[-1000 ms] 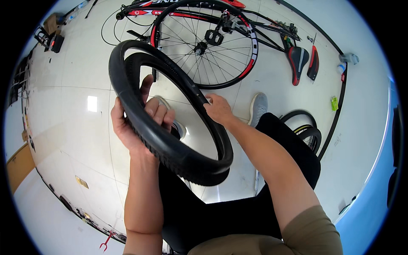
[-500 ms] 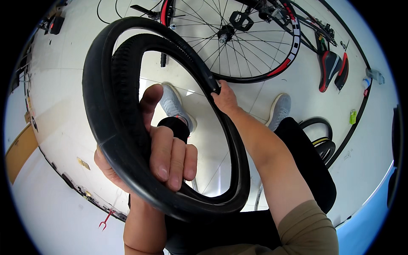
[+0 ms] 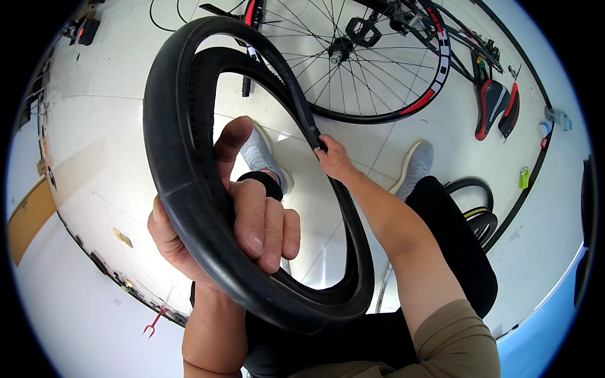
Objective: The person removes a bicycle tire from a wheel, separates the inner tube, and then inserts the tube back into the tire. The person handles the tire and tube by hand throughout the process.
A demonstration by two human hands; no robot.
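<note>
My left hand (image 3: 252,223) is closed round the lower left of a large black looped tyre (image 3: 200,120) and a smooth black tube (image 3: 167,138) lying along it, its fingers coming through the middle and its thumb-side digit raised inside the loop. My right hand (image 3: 335,160) has its fingers closed on the loop's right side, where the tube narrows into a strand. The loop is held tilted above my lap and feet, nearly filling the middle of the view; treads show on its inner left part.
A red, white and black bicycle wheel (image 3: 406,110) lies beyond the loop with frame parts (image 3: 469,41). A saddle (image 3: 488,107) is at upper right, more tyres (image 3: 482,223) beside my right knee, and my grey shoes (image 3: 409,164) on the tiled floor. Small tools (image 3: 154,321) lie along the left edge.
Since a second ago the loop has turned to face me and looks larger, with both hands still on it. In the last half second it shifted slightly right, my right hand slightly lower.
</note>
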